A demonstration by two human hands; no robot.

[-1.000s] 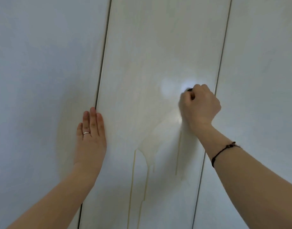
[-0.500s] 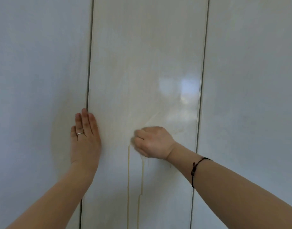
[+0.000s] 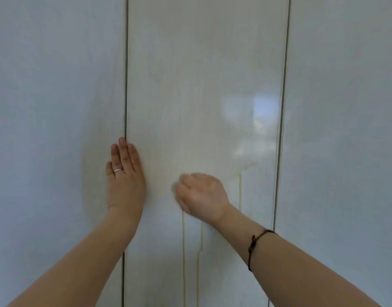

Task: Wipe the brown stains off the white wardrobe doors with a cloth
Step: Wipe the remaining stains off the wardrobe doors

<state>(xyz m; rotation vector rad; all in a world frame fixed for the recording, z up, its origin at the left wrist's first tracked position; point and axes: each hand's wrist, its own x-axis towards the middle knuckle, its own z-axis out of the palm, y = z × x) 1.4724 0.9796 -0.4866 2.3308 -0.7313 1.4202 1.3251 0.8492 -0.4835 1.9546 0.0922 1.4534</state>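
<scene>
While middle wardrobe door (image 3: pixel 203 74) looks wiped up top, job seems roughly half done. Left grip (image 3: pixel 124 173) flat, fingers straight, on door seam (image 3: pixel 125 85), holding nothing. Right grip (image 3: pixel 201 196) curled round cloth (image 3: pixel 175 189), mid-door. Brown drips (image 3: pixel 183 251) unwiped below it, one streak (image 3: pixel 240 191) just right. Cloth mostly hidden, blurred.

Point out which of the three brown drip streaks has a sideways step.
The middle streak, below the right hand: it jogs left partway down. The left streak and the right streak both run straight.
</scene>
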